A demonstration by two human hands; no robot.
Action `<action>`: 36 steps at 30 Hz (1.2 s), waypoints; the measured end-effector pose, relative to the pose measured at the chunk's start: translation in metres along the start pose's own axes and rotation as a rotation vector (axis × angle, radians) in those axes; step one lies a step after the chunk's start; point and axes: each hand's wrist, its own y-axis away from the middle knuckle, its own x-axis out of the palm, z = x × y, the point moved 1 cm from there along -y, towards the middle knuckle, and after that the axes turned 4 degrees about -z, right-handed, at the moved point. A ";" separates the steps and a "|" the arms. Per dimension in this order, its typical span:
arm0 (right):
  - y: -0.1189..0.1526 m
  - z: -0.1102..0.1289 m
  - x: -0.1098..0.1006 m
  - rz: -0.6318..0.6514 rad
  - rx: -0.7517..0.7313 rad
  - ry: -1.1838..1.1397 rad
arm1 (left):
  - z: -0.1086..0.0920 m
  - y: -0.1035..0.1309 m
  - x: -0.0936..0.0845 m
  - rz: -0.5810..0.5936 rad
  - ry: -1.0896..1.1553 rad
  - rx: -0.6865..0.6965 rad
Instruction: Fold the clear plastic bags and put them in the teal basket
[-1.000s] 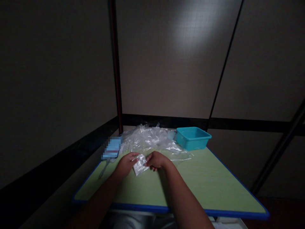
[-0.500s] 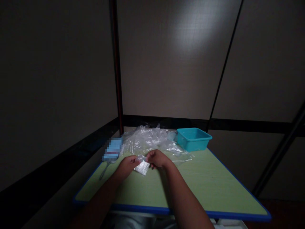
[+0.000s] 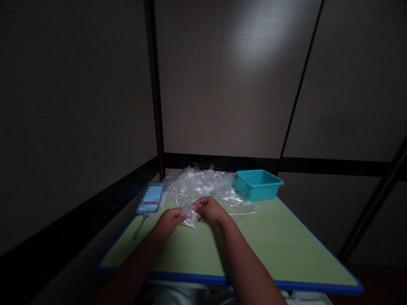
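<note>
A small clear plastic bag (image 3: 190, 217) is held between both hands above the near-middle part of the green table (image 3: 254, 245). My left hand (image 3: 170, 220) pinches its left side, thumb on top. The fingertips of my right hand (image 3: 207, 208) are closed on its upper right edge. Whether anything lies inside the bag, I cannot make out. Just beyond the hands spreads a heap of crumpled clear plastic (image 3: 200, 184).
A turquoise plastic basin (image 3: 259, 192) stands at the back right of the table. At the left edge lies a blurred-out blue item (image 3: 151, 198) with a strap (image 3: 140, 226). Panelled walls (image 3: 219, 106) rise behind and to the left.
The small bag has tilted in my hands and shows less of its flat, bright face. My right hand has shifted slightly upward; the left has barely moved.
</note>
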 end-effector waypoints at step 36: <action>-0.003 -0.006 0.009 -0.047 -0.155 0.003 | -0.002 0.003 -0.004 -0.030 0.294 -0.030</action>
